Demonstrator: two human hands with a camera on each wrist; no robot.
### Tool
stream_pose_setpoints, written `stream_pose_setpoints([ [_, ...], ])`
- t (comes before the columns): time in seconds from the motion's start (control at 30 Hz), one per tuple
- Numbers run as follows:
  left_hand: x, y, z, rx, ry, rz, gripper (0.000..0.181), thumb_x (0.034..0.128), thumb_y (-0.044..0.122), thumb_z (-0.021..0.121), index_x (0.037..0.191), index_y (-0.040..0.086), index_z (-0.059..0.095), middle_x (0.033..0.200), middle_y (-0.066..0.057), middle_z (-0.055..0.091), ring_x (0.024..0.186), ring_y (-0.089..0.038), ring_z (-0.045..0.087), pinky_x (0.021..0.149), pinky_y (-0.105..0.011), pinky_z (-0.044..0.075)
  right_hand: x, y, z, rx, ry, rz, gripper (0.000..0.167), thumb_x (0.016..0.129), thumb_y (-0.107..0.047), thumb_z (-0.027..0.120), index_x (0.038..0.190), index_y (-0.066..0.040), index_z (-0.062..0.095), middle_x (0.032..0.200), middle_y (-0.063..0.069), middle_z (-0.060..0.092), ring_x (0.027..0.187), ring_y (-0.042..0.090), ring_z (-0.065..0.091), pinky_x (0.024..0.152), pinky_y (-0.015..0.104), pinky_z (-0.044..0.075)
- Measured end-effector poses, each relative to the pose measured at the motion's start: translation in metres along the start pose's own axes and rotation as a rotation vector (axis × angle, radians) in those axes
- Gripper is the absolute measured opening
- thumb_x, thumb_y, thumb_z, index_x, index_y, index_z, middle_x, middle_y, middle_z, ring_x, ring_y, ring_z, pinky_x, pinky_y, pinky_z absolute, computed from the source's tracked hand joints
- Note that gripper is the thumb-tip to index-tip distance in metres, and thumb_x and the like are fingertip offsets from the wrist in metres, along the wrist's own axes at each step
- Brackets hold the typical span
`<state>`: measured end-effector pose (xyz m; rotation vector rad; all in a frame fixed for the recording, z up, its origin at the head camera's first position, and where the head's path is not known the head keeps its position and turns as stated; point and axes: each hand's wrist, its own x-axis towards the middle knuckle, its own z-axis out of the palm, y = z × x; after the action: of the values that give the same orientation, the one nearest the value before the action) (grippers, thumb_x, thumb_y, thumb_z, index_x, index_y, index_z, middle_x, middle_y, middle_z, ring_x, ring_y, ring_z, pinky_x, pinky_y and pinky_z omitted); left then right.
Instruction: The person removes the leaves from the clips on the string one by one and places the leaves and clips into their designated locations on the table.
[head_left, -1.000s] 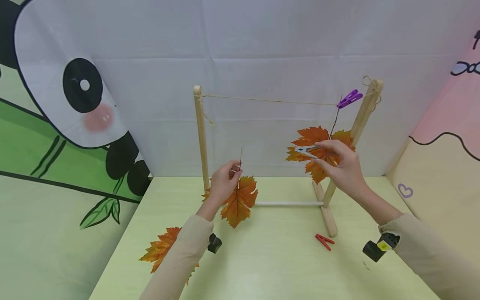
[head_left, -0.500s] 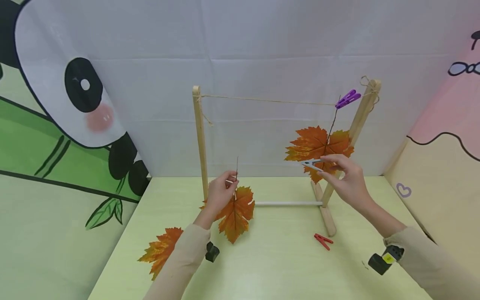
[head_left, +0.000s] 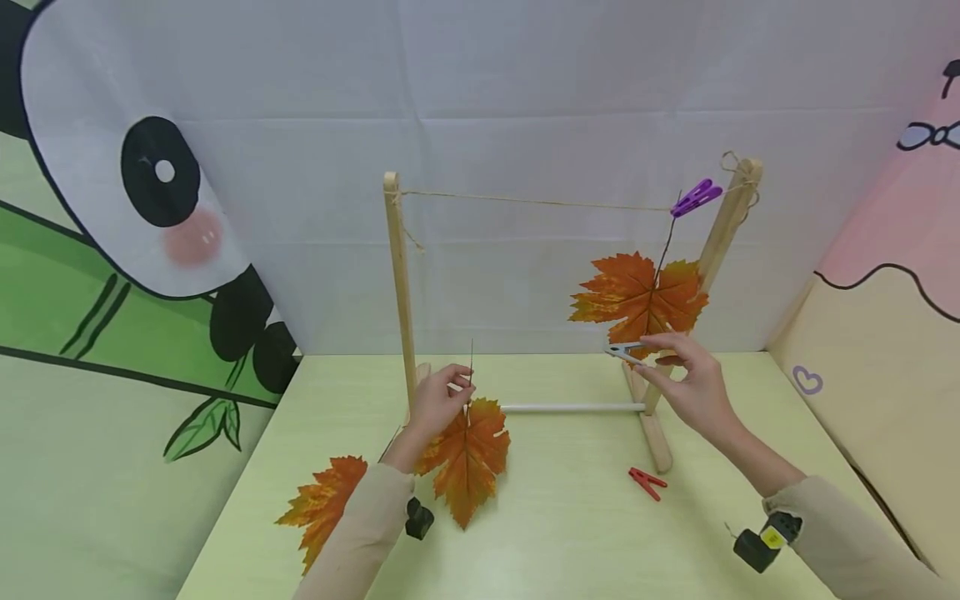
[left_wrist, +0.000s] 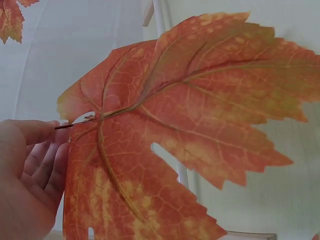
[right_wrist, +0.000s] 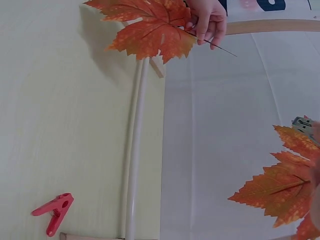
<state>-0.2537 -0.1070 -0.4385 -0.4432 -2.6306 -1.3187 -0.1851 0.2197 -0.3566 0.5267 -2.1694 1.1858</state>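
Note:
My left hand pinches the thin stem of an orange maple leaf, which hangs below the fingers. In the left wrist view that leaf fills most of the picture, its stem between thumb and fingers. A pale grey-blue clothespin is pinched in my right hand. Just behind and above it, another maple leaf hangs by its stem from a purple clothespin on the string. The right wrist view shows only a blurred edge of the right hand.
A wooden frame with a left post, a right post and a white bottom rod carries the string. On the table lie a red clothespin and a third leaf, partly covered by the left sleeve.
Both hands have moved down, the left one lowering its leaf and shifting slightly left. The right hand has brought the pale clothespin down to the hanging leaf's lower edge.

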Motion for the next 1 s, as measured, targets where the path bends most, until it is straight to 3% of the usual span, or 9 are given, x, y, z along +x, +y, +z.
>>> stream_pose_setpoints([
  [0.2, -0.007, -0.006, 0.0, -0.012, -0.056, -0.048, 0.018, 0.0799, 0.004, 0.066, 0.098, 0.002, 0.064, 0.078, -0.007, 0.065, 0.06, -0.017, 0.06, 0.054, -0.025, 0.049, -0.014, 0.025, 0.005, 0.014, 0.008, 0.062, 0.037, 0.068, 0.014, 0.07, 0.103, 0.005, 0.063, 0.097, 0.018, 0.06, 0.083, -0.004, 0.052, 0.072, 0.01, 0.045],
  [0.57, -0.019, -0.029, 0.004, -0.111, -0.167, -0.129, 0.019, 0.0801, -0.001, 0.064, 0.099, -0.002, 0.062, 0.078, -0.011, 0.065, 0.057, -0.019, 0.062, 0.05, -0.025, 0.048, -0.033, 0.038, 0.01, 0.046, 0.022, 0.147, 0.035, 0.07, 0.012, 0.069, 0.103, 0.004, 0.064, 0.098, 0.012, 0.059, 0.08, 0.009, 0.056, 0.071, 0.011, 0.046],
  [0.73, -0.025, -0.041, 0.007, -0.108, -0.178, -0.133, 0.019, 0.0807, -0.001, 0.063, 0.099, -0.002, 0.061, 0.079, -0.011, 0.065, 0.057, -0.018, 0.063, 0.049, -0.025, 0.048, -0.04, 0.04, 0.013, 0.049, 0.01, 0.173, 0.034, 0.07, 0.011, 0.07, 0.103, 0.003, 0.063, 0.099, 0.014, 0.06, 0.083, 0.006, 0.055, 0.072, 0.013, 0.046],
  [0.9, -0.033, -0.046, 0.01, -0.101, -0.167, -0.174, 0.019, 0.0812, 0.001, 0.063, 0.1, -0.001, 0.062, 0.079, -0.01, 0.065, 0.057, -0.019, 0.064, 0.05, -0.025, 0.048, -0.047, 0.043, 0.016, 0.043, 0.001, 0.186, 0.033, 0.071, 0.01, 0.07, 0.102, 0.004, 0.063, 0.1, 0.015, 0.06, 0.085, 0.006, 0.054, 0.071, 0.013, 0.047],
  [1.0, -0.037, -0.051, 0.013, -0.096, -0.157, -0.184, 0.019, 0.0813, 0.001, 0.063, 0.1, -0.001, 0.062, 0.079, -0.009, 0.065, 0.057, -0.018, 0.063, 0.05, -0.024, 0.048, -0.048, 0.032, 0.017, 0.039, 0.002, 0.189, 0.031, 0.071, 0.012, 0.069, 0.1, 0.007, 0.062, 0.098, 0.017, 0.06, 0.086, 0.0, 0.054, 0.071, 0.014, 0.047],
])
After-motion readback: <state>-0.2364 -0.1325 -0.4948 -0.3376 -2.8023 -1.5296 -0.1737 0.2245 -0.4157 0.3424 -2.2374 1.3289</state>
